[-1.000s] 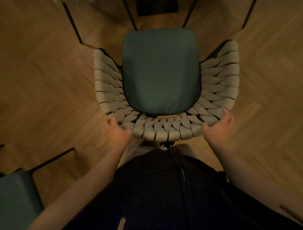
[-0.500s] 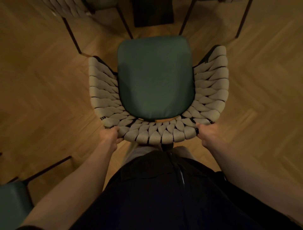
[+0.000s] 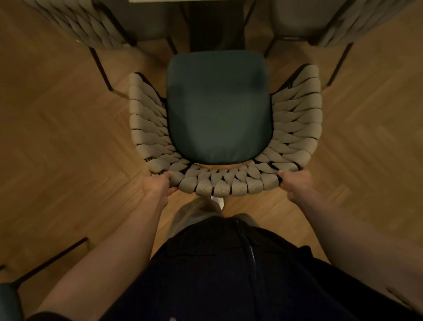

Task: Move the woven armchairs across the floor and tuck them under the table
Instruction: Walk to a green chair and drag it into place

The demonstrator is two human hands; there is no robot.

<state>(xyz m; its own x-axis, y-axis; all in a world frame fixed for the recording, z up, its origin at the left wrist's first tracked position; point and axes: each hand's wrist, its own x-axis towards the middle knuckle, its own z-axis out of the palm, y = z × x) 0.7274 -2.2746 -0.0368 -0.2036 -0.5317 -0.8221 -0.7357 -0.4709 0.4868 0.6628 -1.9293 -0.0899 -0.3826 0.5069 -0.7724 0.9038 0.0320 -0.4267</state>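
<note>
As the person stood at its back, the woven armchair [image 3: 223, 128] sat on the herringbone floor [image 3: 57, 149] directly ahead of both grips, seat pointing away from the body.

Item: left hand [image 3: 158, 184], fingers curled round the back rim at its left rear corner, thumb over the top of the weave.

Item: right hand [image 3: 295, 183], fingers curled round the same rim at the right rear corner. Both grips closed on the weave, level with each other, neither nearer the goal.

Item: dark green seat cushion [image 3: 218, 107], its front edge the part farthest from the grips.

Item: bench; only a pale strip of its edge [image 3: 183, 1] showed, straight beyond the cushion, with a dark pedestal [image 3: 216, 25] below it, just past the seat front.

Item: two more woven chairs, one ahead and left of the grips [image 3: 91, 25], one ahead and right [image 3: 348, 20], leaving a gap between them in line with the held chair.

Judgement: the chair's front-to-back axis ran straight from the grips toward that gap, so an even forward push from both hands looked sufficient. The splayed arms appeared likely to pass close to the neighbours' legs.

Item: corner of another green-seated chair [image 3: 9, 302], behind and left of the grips.
</note>
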